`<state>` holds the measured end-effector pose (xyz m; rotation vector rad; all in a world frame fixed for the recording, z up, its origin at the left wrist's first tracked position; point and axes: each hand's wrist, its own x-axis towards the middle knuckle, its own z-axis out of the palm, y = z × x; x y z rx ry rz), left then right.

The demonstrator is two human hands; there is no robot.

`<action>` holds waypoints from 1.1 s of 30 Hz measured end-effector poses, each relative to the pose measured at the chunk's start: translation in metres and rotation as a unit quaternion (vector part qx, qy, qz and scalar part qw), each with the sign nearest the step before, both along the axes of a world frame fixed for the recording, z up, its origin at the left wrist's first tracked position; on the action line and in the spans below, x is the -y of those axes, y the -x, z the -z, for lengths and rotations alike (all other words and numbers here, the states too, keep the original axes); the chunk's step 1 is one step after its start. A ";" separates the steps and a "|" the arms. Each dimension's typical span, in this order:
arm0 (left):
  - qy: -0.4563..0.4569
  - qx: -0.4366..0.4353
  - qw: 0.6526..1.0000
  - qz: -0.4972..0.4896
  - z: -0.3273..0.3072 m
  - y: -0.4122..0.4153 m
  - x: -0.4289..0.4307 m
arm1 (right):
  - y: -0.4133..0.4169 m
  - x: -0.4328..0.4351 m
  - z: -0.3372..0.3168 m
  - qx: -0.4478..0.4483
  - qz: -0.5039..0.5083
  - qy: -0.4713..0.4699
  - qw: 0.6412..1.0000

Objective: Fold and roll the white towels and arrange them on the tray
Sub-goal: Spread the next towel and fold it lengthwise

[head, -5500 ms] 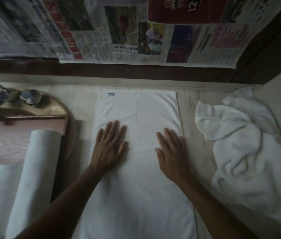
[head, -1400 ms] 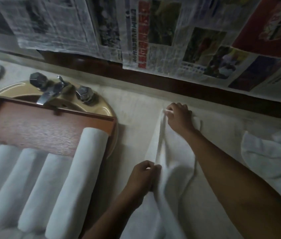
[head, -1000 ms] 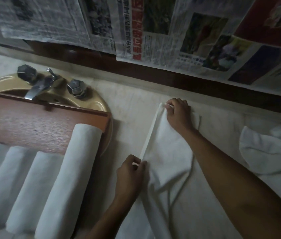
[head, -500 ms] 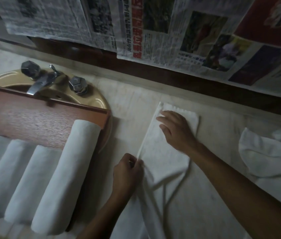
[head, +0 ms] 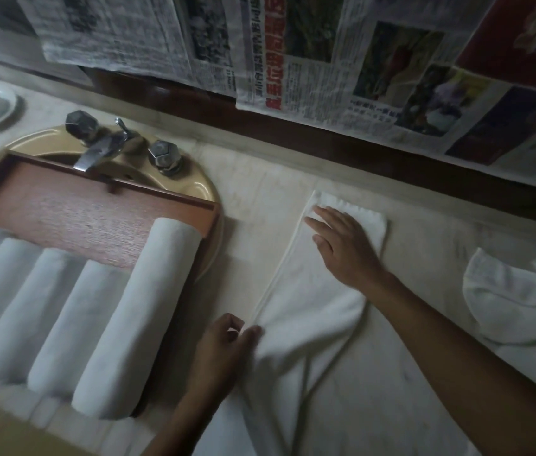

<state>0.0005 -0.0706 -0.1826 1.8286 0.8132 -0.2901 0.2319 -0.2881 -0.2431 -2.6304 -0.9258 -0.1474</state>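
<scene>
On countertop (head: 424,245), right of sink (head: 201,189): white towel (head: 309,307) folded lengthwise into narrow strip. Right hand (head: 345,248) flat on far end, fingers straight. Left hand (head: 227,343) pinches left edge near middle. Wooden tray (head: 72,205) over sink holds rolled towels (head: 135,317) side by side. Loose towel pile (head: 520,301) far right.

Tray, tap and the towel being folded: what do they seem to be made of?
The tray looks like reddish-brown wood or veneer, matt, with fine grain lines on its bare floor. The tap looks like metal, probably chrome, dulled: grey sheen with bright glints. The towel looks like white terry cloth, perhaps cotton: fuzzy surface, limp creases.
</scene>
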 end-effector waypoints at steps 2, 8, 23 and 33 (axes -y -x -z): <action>-0.087 -0.021 0.995 0.032 0.002 0.001 0.004 | -0.001 0.001 0.001 -0.002 -0.003 -0.003 1.000; -0.127 0.005 0.991 0.046 -0.006 0.002 0.010 | 0.026 -0.016 -0.008 0.018 0.045 -0.019 0.999; -0.028 -0.033 0.997 -0.065 0.003 0.045 0.016 | 0.039 -0.015 0.001 -0.010 -0.017 0.024 1.000; -0.155 -0.047 0.984 -0.068 -0.006 0.039 0.027 | 0.042 -0.019 0.001 0.016 0.008 -0.001 1.000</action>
